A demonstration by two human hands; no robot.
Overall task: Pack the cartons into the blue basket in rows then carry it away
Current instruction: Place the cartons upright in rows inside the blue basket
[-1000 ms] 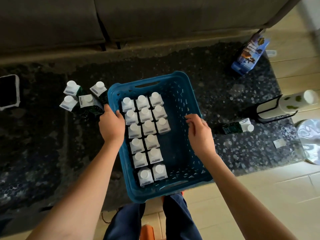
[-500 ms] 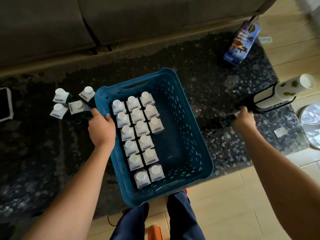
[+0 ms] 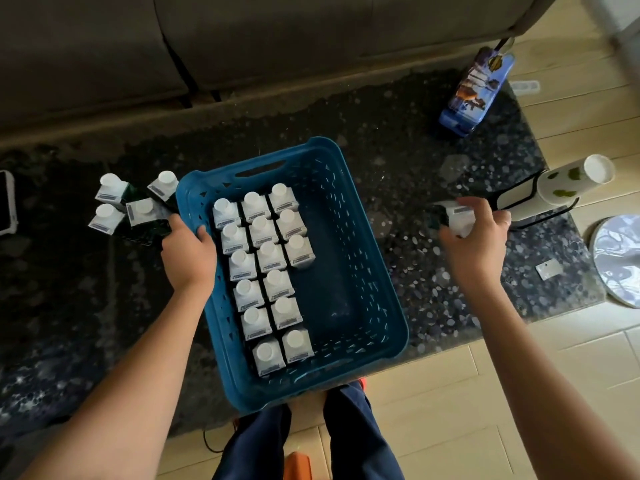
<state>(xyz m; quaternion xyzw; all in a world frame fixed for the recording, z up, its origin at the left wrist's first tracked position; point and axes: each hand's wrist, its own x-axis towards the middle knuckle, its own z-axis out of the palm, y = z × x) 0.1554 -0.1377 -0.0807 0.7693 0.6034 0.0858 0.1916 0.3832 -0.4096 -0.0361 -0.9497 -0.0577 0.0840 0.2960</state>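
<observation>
Cartons (image 3: 266, 271) stand in rows along the left of the blue basket (image 3: 363, 271) on the dark speckled table (image 3: 415, 161), left hand (image 3: 188, 252) gripping its rim, right hand (image 3: 472, 239) clasping another carton (image 3: 456, 218) beside it.

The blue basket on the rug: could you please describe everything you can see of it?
The blue basket is a rectangular plastic crate with perforated walls, rounded corners and a handle slot in its far rim. It sits upright, slightly skewed, on the dark speckled rug. Fifteen white-capped cartons stand in its left part: two rows of six and a third of three; the right part is bare. The left hand grips its left rim.
</observation>
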